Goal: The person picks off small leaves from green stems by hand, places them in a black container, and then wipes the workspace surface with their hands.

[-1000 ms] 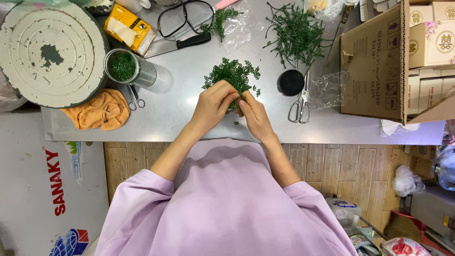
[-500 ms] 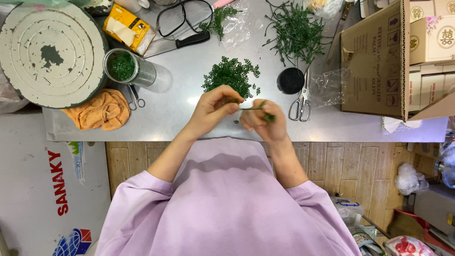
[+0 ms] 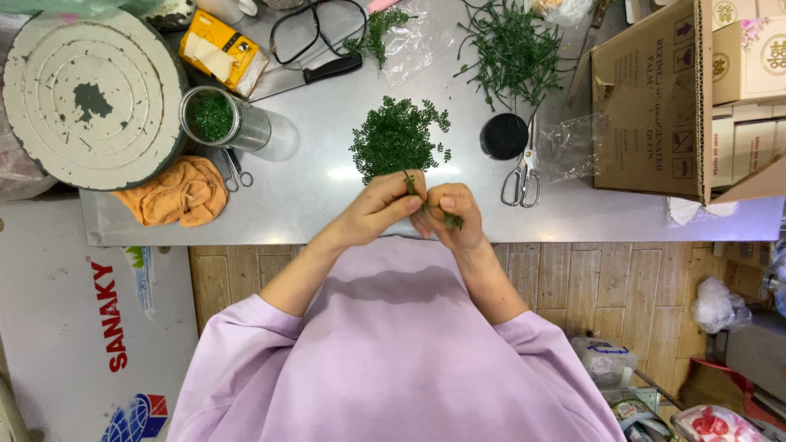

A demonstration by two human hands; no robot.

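Here both hands, left hand (image 3: 381,209) and right hand (image 3: 450,214), pinch what looks like a feathery green sprig (image 3: 452,220) above the smooth steel table (image 3: 311,196).

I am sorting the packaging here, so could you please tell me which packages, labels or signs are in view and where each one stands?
Brown cardboard box: right end of the steel table, open, dark printing.
Pale printed cartons: stacked inside it.
Yellow packet: table's far left, beside the round white block.
White appliance lid: lower left, red lettering, blue-red emblem.

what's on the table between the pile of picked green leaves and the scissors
A round black lid sits between the leaf pile and the scissors, shown in the head view.
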